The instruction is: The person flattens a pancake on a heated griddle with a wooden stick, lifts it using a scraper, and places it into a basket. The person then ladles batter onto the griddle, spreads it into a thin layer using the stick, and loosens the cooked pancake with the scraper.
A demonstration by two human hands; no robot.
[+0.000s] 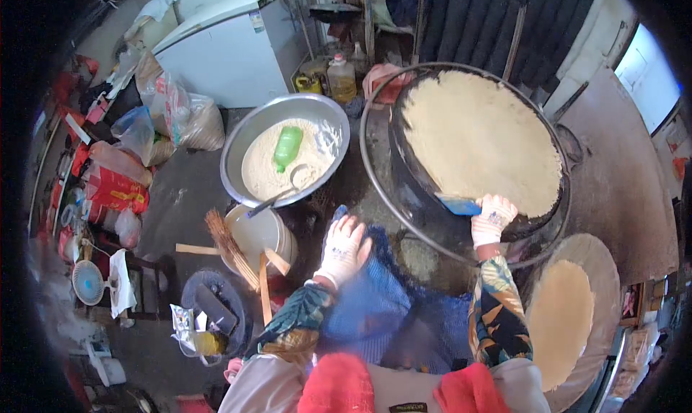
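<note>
My right hand (492,218), in a pale knit glove, is closed around a blue scraper (458,205). The scraper's edge meets the near rim of a large thin pancake (483,139), which covers most of a round dark griddle (398,150). A metal ring (369,161) runs around the griddle. My left hand (342,251), also gloved, lies with fingers stretched out over the blue mesh-like cloth (367,305) across my lap, holding nothing. Left of the griddle, a steel basin (232,157) holds pale batter or flour, a green bottle (287,148) and a ladle (270,202).
A bucket (285,243) with a straw brush (229,247) and wooden sticks stands left of my left hand. On the right, another pancake (562,319) lies on a round board (602,261). Bags (202,121) and a white freezer (223,63) stand at the back left.
</note>
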